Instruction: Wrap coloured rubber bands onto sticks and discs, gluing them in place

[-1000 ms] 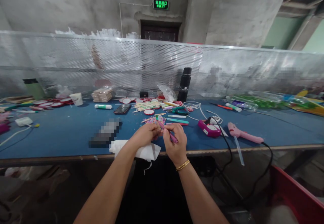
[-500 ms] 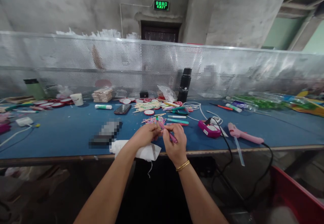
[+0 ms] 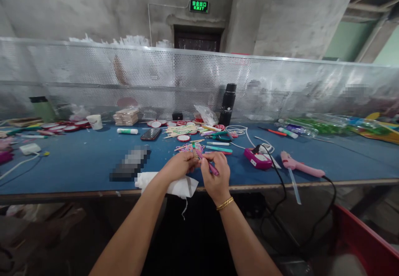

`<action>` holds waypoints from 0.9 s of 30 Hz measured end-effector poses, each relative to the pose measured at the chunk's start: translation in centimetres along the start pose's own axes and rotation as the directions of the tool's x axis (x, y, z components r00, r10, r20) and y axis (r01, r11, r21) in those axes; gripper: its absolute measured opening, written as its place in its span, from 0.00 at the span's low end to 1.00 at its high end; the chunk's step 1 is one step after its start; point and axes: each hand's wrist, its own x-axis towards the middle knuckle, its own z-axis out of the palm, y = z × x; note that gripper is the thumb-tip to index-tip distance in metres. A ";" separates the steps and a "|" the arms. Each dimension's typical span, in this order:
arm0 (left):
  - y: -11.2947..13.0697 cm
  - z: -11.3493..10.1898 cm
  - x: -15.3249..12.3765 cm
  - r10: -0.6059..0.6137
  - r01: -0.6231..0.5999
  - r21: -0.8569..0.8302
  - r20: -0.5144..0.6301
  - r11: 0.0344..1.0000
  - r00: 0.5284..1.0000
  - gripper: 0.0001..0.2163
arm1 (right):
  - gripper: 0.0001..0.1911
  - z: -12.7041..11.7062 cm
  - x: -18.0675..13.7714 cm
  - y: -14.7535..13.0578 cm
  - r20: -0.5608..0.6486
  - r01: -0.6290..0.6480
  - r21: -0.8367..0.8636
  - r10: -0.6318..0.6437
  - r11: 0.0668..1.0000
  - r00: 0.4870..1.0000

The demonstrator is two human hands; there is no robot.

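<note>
My right hand (image 3: 215,175) is closed around a pink-purple marker pen (image 3: 213,168), with its front end at the fingertips of my left hand. My left hand (image 3: 181,167) is pinched on a thin stick (image 3: 193,146) that has a green band near its upper end. Most of the stick is hidden behind the fingers. The two hands meet just above the front part of the blue table. Beneath the left wrist lies a white cloth (image 3: 185,188). Just beyond the fingers is a heap of colourful rubber bands (image 3: 182,148).
Wooden sticks (image 3: 181,131), pens (image 3: 218,149) and a black bottle (image 3: 228,104) stand or lie farther back. At right are a magenta box (image 3: 258,159) and a pink glue gun (image 3: 301,168) with cables. A phone (image 3: 131,163) lies left. A perforated metal screen (image 3: 199,76) closes the rear.
Almost nothing differs. My hands keep their place and grip, with only a very slight shift of the fingers around the pen and stick.
</note>
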 end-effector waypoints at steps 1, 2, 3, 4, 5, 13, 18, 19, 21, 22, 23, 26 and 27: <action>0.1 0.0 0.0 0.002 -0.002 0.000 0.001 1.000 1.000 0.16 | 0.03 0.0 0.0 0.0 -0.012 -0.011 -0.004 0.011 1.000 1.000; 0.2 0.0 0.0 0.003 -0.003 -0.003 0.002 1.000 1.000 0.16 | 0.03 0.0 -0.1 0.1 -0.022 -0.017 -0.003 0.017 1.000 1.000; 0.3 0.0 -0.1 0.002 -0.002 -0.005 0.002 1.000 1.000 0.16 | 0.03 0.0 -0.1 0.1 -0.027 -0.017 0.002 0.017 1.000 0.999; 0.3 0.0 -0.1 0.000 0.000 -0.007 0.001 1.000 1.000 0.16 | 0.03 0.0 -0.1 0.1 -0.026 -0.013 0.008 0.013 1.000 1.000; 0.3 0.0 0.0 -0.002 0.002 -0.010 -0.001 1.000 1.000 0.16 | 0.03 0.0 0.0 0.0 -0.022 -0.005 0.012 0.005 1.000 1.000; -0.2 0.1 0.1 0.000 0.000 -0.024 0.001 1.000 1.000 0.15 | 0.03 0.0 0.1 -0.1 0.021 0.021 0.006 -0.021 1.000 1.000; 0.1 0.1 0.0 -0.022 0.022 -0.023 -0.005 1.000 1.000 0.15 | 0.03 0.0 0.0 0.1 -0.028 -0.007 -0.009 0.007 1.000 1.000; 0.1 0.1 0.0 -0.020 0.020 -0.027 -0.004 0.999 1.000 0.15 | 0.04 0.0 0.0 0.0 -0.030 -0.007 -0.009 0.007 1.000 1.000; 0.0 0.1 0.0 -0.015 0.015 -0.044 0.003 0.999 1.000 0.15 | 0.04 -0.1 0.1 0.0 -0.016 0.006 -0.004 -0.006 1.000 1.000; 0.0 0.1 0.0 -0.012 0.012 -0.050 0.007 0.999 1.000 0.15 | 0.04 -0.1 0.1 -0.1 -0.006 0.017 -0.001 -0.017 1.000 1.000; -0.1 0.1 0.0 -0.010 0.011 -0.054 0.007 0.998 1.000 0.15 | 0.04 -0.1 0.2 -0.2 0.002 0.028 0.001 -0.028 1.000 1.000; -0.2 0.1 0.0 -0.008 0.009 -0.047 0.006 0.999 1.000 0.15 | 0.04 -0.1 0.2 -0.3 0.014 0.036 0.003 -0.036 0.999 0.999; -0.3 0.1 0.0 -0.006 0.007 -0.041 0.005 0.999 1.000 0.15 | 0.04 -0.1 0.2 -0.3 0.018 0.033 0.000 -0.033 0.999 0.999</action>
